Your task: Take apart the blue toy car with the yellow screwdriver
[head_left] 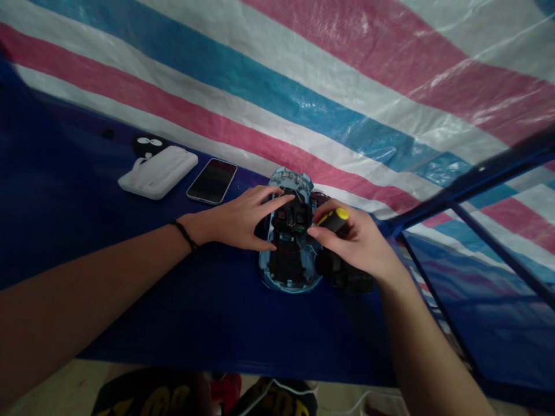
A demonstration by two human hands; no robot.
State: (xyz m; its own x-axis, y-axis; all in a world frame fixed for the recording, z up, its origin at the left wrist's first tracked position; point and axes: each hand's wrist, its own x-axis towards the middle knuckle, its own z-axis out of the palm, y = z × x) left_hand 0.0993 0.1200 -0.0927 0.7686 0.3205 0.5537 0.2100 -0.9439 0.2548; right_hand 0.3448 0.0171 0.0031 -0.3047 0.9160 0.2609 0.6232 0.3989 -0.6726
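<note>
We log a tarpaulin (pixel 277 98) in broad diagonal stripes of pink, white and blue; a deep blue table cover (pixel 143 323) runs beneath the objects; a white power bank (pixel 158 172) lies against a black round figure (pixel 147 144) with white eyes; a phone (pixel 212 181) shows a dark screen tinged red at its top; a pale blue car shell (pixel 289 286) holds black and red wires; a screwdriver handle (pixel 333 221) is yellow and black; a black wrist cord (pixel 186 236) completes our colour notes.

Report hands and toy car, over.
Left hand spread on open blue toy car. Right hand gripping black-and-yellow screwdriver. Phone, white box off aside.
</note>
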